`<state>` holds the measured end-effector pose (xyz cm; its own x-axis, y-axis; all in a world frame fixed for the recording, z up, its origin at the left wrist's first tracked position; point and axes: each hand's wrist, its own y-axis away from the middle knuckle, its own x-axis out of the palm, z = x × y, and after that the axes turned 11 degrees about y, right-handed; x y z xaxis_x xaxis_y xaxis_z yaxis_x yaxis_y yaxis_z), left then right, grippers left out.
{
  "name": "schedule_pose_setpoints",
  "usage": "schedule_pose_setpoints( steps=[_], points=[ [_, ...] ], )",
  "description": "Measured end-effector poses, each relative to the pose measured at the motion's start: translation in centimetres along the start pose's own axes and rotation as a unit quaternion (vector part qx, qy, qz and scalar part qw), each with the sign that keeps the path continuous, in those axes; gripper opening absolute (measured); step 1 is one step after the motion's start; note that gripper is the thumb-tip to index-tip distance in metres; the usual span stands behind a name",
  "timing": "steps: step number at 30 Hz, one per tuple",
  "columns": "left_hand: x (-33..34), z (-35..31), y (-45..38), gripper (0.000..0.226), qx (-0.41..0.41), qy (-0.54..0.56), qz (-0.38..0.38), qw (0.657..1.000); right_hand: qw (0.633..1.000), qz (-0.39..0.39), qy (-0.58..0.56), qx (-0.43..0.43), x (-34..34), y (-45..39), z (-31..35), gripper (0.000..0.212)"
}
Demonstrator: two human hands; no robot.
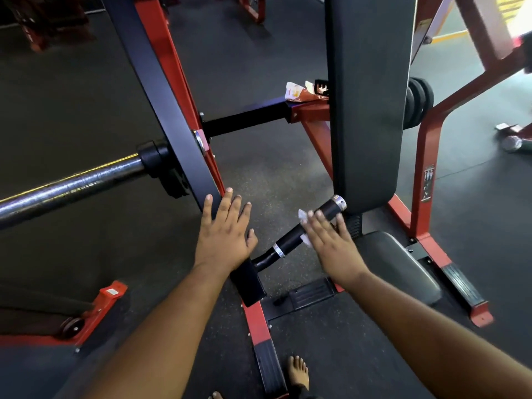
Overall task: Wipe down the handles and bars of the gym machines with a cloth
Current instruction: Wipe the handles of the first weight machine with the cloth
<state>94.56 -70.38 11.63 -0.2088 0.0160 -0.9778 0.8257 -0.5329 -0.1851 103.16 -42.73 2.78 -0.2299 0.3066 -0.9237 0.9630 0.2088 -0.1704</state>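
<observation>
A black handle [326, 212] with a silver end cap sticks out from a red and black gym machine at the middle of the view. My right hand [331, 240] lies flat over this handle with straight fingers, pressing a small white cloth [302, 216] against it. The cloth peeks out above and below my fingers. My left hand [226, 233] is spread open with straight fingers, and its fingertips touch the lower end of the slanted black arm [161, 90] of the machine.
A steel bar [66, 187] with a black collar juts left from the arm. The tall black back pad [365, 96] and seat pad [403, 269] stand at right. Wrappers [296, 92] lie on the frame. My bare foot [298, 372] is on the rubber floor near the red base rail.
</observation>
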Motion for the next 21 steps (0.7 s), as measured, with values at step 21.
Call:
schedule_pose_setpoints(
  steps=[21],
  points=[
    [-1.3,4.0,11.4,0.087,0.058,0.048,0.175,0.982,0.726,0.207,-0.508,0.415,-8.4,-1.2,13.0,0.036]
  ],
)
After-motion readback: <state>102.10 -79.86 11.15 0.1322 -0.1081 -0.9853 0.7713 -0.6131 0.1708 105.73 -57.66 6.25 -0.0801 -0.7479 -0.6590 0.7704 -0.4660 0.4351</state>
